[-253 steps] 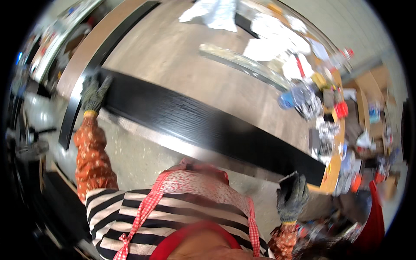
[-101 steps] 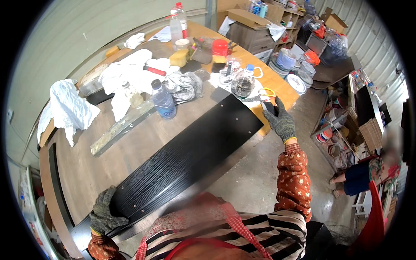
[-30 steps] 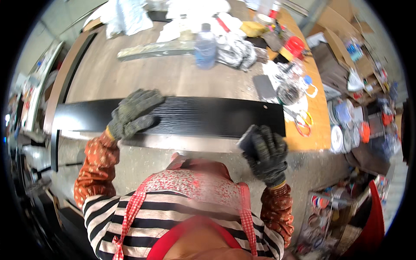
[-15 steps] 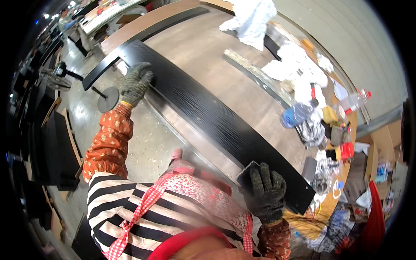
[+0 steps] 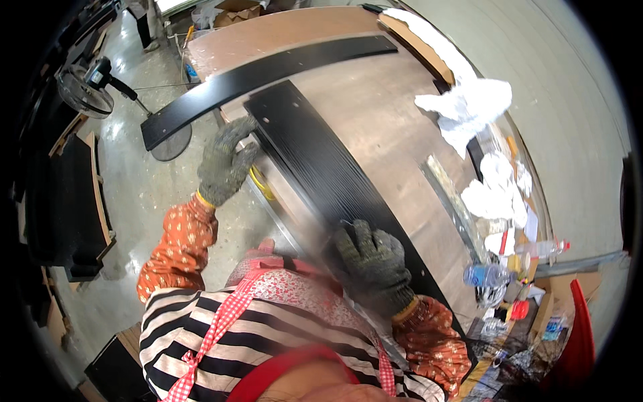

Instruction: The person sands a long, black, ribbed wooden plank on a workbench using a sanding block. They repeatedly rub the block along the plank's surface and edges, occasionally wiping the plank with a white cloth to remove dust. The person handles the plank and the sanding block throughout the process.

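A long black board [image 5: 321,161] with a wood-grain face lies slantwise across the table [image 5: 395,134]. My left hand [image 5: 228,164], in a grey-green knitted glove, has its curled fingers at the board's left edge near the far end, the thumb a little apart from them. Pressed on the board's face farther down is my gloved right hand [image 5: 375,261]. It covers a small dark block that is mostly hidden and smeared by motion. Beyond the far end a second, curved black board [image 5: 274,77] lies across the table and juts past its left side.
A yellow ring [image 5: 261,184] shows beside the table's near edge. White cloths [image 5: 469,110], a narrow speckled strip [image 5: 452,204] and a blue-tinted plastic bottle [image 5: 487,275] lie along the right. A fan [image 5: 87,90] stands on the floor at left, near stacked black panels [image 5: 70,194]. A person's legs show at top left.
My right hand has moved up along the black board, away from its near end. My left hand stays at the far part of the left edge. The whole view has shifted.
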The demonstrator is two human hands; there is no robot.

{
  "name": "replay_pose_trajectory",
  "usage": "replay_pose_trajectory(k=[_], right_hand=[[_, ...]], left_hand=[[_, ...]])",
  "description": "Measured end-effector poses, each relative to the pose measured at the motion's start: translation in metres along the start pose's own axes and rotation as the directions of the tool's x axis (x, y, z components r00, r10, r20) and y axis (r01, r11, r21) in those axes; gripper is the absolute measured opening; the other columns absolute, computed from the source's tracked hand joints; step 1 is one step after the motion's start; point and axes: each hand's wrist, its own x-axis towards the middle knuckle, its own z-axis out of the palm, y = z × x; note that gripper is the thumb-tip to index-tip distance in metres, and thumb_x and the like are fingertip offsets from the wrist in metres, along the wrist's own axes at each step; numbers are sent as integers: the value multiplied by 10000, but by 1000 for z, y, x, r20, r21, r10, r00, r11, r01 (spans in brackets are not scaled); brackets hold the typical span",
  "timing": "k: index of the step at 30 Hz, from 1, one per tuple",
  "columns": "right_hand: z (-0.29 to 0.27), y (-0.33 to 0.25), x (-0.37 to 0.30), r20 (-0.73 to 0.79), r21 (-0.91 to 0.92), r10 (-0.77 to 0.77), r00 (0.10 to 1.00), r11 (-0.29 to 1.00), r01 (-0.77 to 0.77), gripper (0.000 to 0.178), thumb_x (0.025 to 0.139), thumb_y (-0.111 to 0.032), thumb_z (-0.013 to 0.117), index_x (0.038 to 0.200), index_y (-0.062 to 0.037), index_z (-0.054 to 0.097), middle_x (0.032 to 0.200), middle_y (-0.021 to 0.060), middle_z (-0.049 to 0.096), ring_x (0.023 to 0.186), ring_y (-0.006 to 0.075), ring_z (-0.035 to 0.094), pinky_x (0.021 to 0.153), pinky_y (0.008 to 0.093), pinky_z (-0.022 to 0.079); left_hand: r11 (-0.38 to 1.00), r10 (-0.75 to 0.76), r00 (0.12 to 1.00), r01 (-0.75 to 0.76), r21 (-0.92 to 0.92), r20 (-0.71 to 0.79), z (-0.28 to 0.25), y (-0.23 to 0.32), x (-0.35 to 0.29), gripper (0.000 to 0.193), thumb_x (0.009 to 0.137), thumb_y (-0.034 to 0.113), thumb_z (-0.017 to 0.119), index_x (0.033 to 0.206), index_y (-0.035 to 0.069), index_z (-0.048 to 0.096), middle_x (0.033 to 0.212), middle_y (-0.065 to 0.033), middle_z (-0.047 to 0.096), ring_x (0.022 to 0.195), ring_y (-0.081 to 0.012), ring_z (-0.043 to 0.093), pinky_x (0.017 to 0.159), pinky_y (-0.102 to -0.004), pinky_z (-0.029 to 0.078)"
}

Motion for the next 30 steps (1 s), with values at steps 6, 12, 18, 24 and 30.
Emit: replay_pose_trajectory(k=[6, 12, 18, 24, 30], right_hand=[[28, -8, 148, 42, 58, -101, 994, 993, 98, 543, 839, -337, 650, 1316, -100, 542, 1020, 149, 568, 898, 322, 604, 735, 472, 477], [47, -11, 281, -17, 27, -195, 981, 980, 195, 597, 875, -401, 640, 1384, -119, 508, 1117, 154, 629, 952, 369, 632, 818, 489, 503], [20, 24, 355, 227, 90, 148, 962, 981, -172, 874, 814, -626, 661, 1469, -95, 430, 1139, 202, 693, 1089, 389, 645, 921, 487, 502], [29, 2, 326, 223, 150, -54, 973, 989, 20, 849, 828, -622, 660, 1473, -111, 451, 1083, 233, 680, 1025, 437, 637, 910, 513, 499], [34, 57, 337, 318, 24, 299, 900, 946, -322, 892, 815, -593, 693, 1508, -115, 397, 1188, 226, 671, 1076, 387, 653, 957, 464, 504]], left_hand=[[990, 46, 995, -33, 135, -92, -30, -28, -36, 346, 838, 26, 699, 1182, 43, 675, 1143, -144, 689, 1027, -316, 656, 907, -420, 500], [972, 232, 935, -229, -45, 268, -17, -9, -50, 368, 741, 103, 703, 1103, 44, 693, 1084, -140, 677, 970, -339, 670, 820, -471, 535], [860, 384, 908, -286, -423, 167, 34, 14, -35, 360, 724, 212, 677, 1057, 79, 707, 1196, -139, 668, 1131, -331, 637, 1014, -528, 493], [768, 625, 777, -594, -238, 78, 51, 31, 12, 436, 800, 262, 629, 1194, 76, 649, 1308, -135, 610, 1228, -327, 575, 1100, -516, 430], [799, 573, 819, -550, -245, 28, 90, 27, -10, 403, 907, 302, 606, 1213, 40, 603, 1261, -161, 609, 1182, -323, 579, 1090, -487, 436]])
